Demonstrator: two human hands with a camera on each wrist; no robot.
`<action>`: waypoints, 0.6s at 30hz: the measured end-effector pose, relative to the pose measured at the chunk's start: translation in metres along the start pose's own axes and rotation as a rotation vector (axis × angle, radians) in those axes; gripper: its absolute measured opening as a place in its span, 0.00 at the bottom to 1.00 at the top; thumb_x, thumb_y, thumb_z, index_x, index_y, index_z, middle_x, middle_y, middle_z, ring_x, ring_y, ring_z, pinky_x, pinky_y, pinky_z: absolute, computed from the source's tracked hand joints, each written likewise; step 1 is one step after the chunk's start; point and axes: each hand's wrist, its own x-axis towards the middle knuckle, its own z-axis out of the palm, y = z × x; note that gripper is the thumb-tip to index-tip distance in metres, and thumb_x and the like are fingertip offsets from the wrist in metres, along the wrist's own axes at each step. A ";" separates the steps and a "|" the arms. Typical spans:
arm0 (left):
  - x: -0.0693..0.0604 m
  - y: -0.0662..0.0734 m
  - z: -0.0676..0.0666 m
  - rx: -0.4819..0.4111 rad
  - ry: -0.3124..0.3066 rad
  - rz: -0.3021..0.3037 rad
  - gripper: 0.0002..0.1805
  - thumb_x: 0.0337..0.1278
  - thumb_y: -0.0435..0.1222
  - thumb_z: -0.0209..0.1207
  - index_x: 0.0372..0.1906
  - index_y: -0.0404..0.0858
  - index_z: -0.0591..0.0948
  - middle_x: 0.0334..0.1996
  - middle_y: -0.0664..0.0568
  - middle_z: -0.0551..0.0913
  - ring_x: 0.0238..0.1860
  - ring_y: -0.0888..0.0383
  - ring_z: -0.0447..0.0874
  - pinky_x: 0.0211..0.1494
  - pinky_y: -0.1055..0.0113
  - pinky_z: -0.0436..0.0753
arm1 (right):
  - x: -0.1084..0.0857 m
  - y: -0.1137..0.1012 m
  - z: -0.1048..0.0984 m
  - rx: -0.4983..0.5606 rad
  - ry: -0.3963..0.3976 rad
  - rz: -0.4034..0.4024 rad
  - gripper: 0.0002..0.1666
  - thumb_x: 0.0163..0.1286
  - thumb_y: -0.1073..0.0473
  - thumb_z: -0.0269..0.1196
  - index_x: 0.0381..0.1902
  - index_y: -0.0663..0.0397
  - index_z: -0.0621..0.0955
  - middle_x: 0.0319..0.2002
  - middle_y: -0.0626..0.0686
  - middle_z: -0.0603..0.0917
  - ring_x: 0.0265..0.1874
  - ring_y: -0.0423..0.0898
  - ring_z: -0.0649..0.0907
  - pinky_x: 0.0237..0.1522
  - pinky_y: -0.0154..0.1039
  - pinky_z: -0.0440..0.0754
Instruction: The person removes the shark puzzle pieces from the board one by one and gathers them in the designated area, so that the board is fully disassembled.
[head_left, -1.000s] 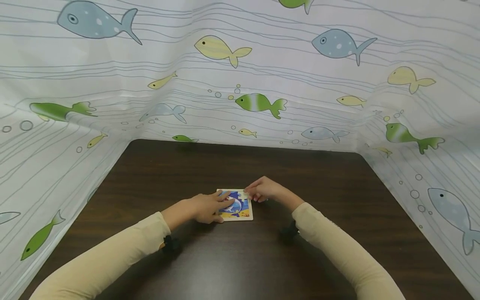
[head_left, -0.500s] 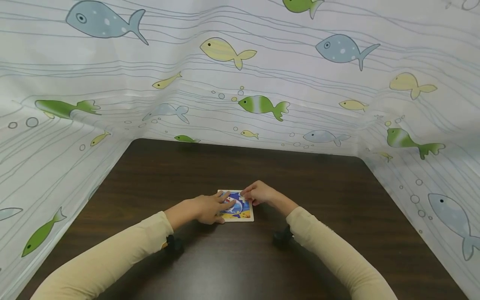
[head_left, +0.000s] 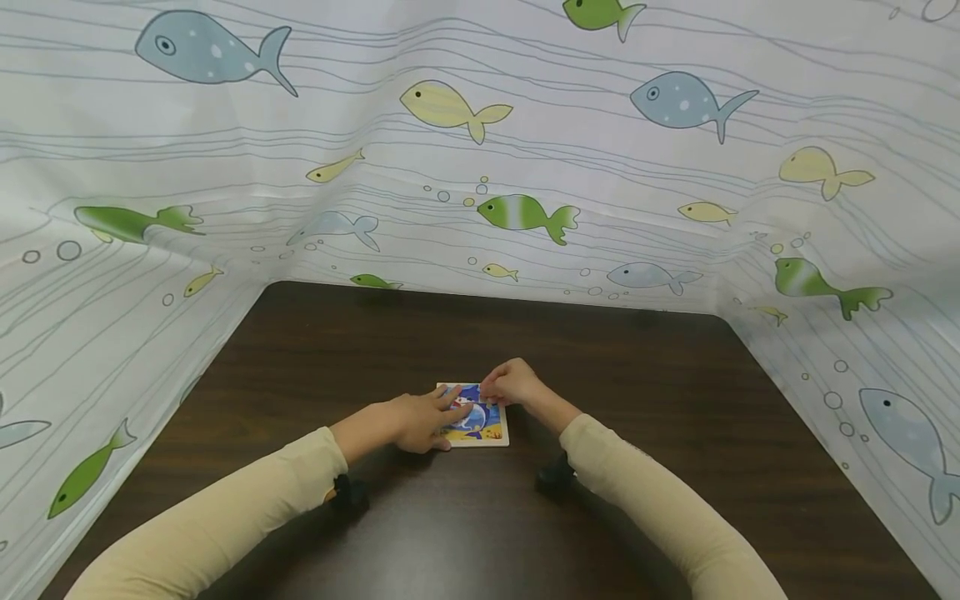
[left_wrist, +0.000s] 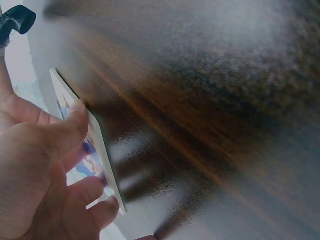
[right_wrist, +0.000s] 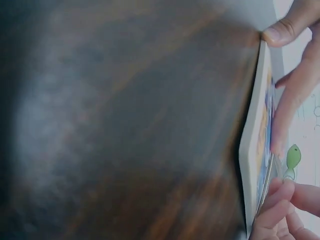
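Observation:
A small square jigsaw puzzle (head_left: 491,433) in a pale frame lies on the dark table, with a blue and yellow sea picture. My left hand (head_left: 415,422) rests on its left side, fingers spread over the picture and thumb at the near edge. At the upper right corner, my right hand (head_left: 517,385) pinches a thin puzzle piece (right_wrist: 268,176) between thumb and fingers. In the right wrist view that piece tilts up slightly from the board. The fingers mostly hide its face. The left wrist view shows the left thumb (left_wrist: 77,117) on the frame's edge.
The dark wood table (head_left: 480,517) spreads around the puzzle. A white curtain (head_left: 525,150) printed with fish encloses its far side and both flanks. Dark wrist devices (head_left: 555,477) sit under the forearms.
My right hand has moved left from the frame's right edge onto the upper right corner, bringing the puzzle piece over the board. The left hand stays in place; the head view shifted slightly.

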 end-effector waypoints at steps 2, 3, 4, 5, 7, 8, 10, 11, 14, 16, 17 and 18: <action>0.000 0.000 0.000 0.001 0.000 0.002 0.37 0.67 0.54 0.51 0.76 0.55 0.52 0.78 0.50 0.44 0.77 0.47 0.45 0.66 0.40 0.67 | 0.002 0.000 -0.001 0.038 0.002 0.016 0.07 0.63 0.66 0.65 0.35 0.67 0.86 0.26 0.54 0.88 0.21 0.40 0.82 0.26 0.32 0.79; 0.000 0.000 0.001 -0.001 -0.001 0.002 0.37 0.67 0.53 0.51 0.76 0.55 0.52 0.78 0.50 0.44 0.77 0.47 0.45 0.66 0.40 0.66 | 0.003 0.001 -0.002 0.054 0.003 0.020 0.07 0.63 0.66 0.65 0.35 0.67 0.86 0.26 0.54 0.88 0.21 0.40 0.82 0.27 0.32 0.80; 0.001 0.000 0.001 -0.002 -0.003 0.005 0.37 0.67 0.53 0.51 0.76 0.55 0.52 0.78 0.50 0.44 0.77 0.47 0.45 0.66 0.40 0.66 | 0.004 0.003 -0.004 0.068 0.006 0.029 0.07 0.62 0.66 0.65 0.35 0.68 0.86 0.26 0.54 0.88 0.21 0.40 0.82 0.27 0.32 0.81; 0.003 0.001 0.002 -0.005 -0.005 0.005 0.37 0.68 0.53 0.51 0.76 0.56 0.52 0.78 0.51 0.44 0.78 0.47 0.45 0.67 0.41 0.66 | 0.004 0.005 -0.007 0.074 0.012 0.036 0.08 0.62 0.66 0.65 0.35 0.68 0.86 0.26 0.54 0.88 0.21 0.40 0.82 0.28 0.32 0.82; 0.005 0.001 0.003 -0.007 -0.007 0.006 0.37 0.68 0.53 0.51 0.77 0.56 0.52 0.78 0.51 0.44 0.78 0.48 0.45 0.67 0.41 0.66 | 0.005 0.009 -0.015 0.100 0.018 0.052 0.08 0.62 0.66 0.65 0.36 0.68 0.86 0.26 0.54 0.87 0.21 0.40 0.82 0.28 0.32 0.82; 0.005 0.002 0.004 -0.009 -0.007 0.007 0.37 0.68 0.53 0.51 0.76 0.55 0.52 0.78 0.51 0.44 0.78 0.48 0.45 0.67 0.41 0.66 | 0.005 0.011 -0.020 0.113 0.021 0.059 0.08 0.62 0.66 0.65 0.36 0.68 0.86 0.26 0.53 0.87 0.21 0.40 0.82 0.28 0.32 0.82; 0.006 0.002 0.004 -0.008 -0.005 0.008 0.37 0.68 0.53 0.51 0.77 0.55 0.52 0.78 0.51 0.44 0.78 0.48 0.44 0.68 0.42 0.66 | 0.004 0.016 -0.033 0.141 0.023 0.074 0.10 0.62 0.66 0.65 0.38 0.69 0.85 0.26 0.52 0.86 0.21 0.39 0.81 0.27 0.32 0.81; 0.007 0.002 0.005 -0.009 -0.003 0.009 0.37 0.68 0.53 0.51 0.77 0.55 0.52 0.78 0.51 0.44 0.78 0.48 0.44 0.68 0.42 0.66 | 0.003 0.019 -0.041 0.160 0.022 0.081 0.11 0.62 0.66 0.65 0.39 0.69 0.85 0.25 0.52 0.86 0.21 0.39 0.81 0.27 0.31 0.81; 0.006 0.000 0.005 -0.006 0.002 0.015 0.37 0.68 0.52 0.51 0.77 0.54 0.52 0.78 0.50 0.44 0.78 0.48 0.44 0.67 0.42 0.66 | -0.002 0.031 -0.066 0.203 0.016 0.099 0.14 0.62 0.66 0.65 0.43 0.72 0.83 0.24 0.50 0.86 0.20 0.38 0.81 0.26 0.30 0.80; 0.005 -0.001 0.004 -0.002 0.005 0.017 0.37 0.68 0.52 0.51 0.77 0.53 0.52 0.78 0.49 0.43 0.78 0.48 0.43 0.66 0.41 0.67 | -0.006 0.040 -0.083 0.219 0.016 0.107 0.15 0.63 0.67 0.64 0.45 0.73 0.81 0.24 0.50 0.85 0.20 0.37 0.80 0.27 0.30 0.80; 0.004 -0.002 0.004 -0.002 0.005 0.018 0.37 0.68 0.52 0.51 0.77 0.53 0.52 0.78 0.49 0.43 0.78 0.48 0.43 0.66 0.41 0.67 | -0.007 0.044 -0.090 0.230 0.022 0.119 0.15 0.62 0.67 0.64 0.45 0.74 0.81 0.24 0.50 0.85 0.20 0.37 0.80 0.27 0.30 0.80; 0.004 -0.003 0.004 0.000 0.007 0.021 0.37 0.68 0.52 0.51 0.77 0.52 0.52 0.78 0.48 0.43 0.78 0.47 0.43 0.66 0.41 0.67 | -0.009 0.049 -0.096 0.226 0.026 0.126 0.15 0.63 0.67 0.64 0.45 0.73 0.81 0.24 0.49 0.85 0.20 0.37 0.80 0.27 0.31 0.80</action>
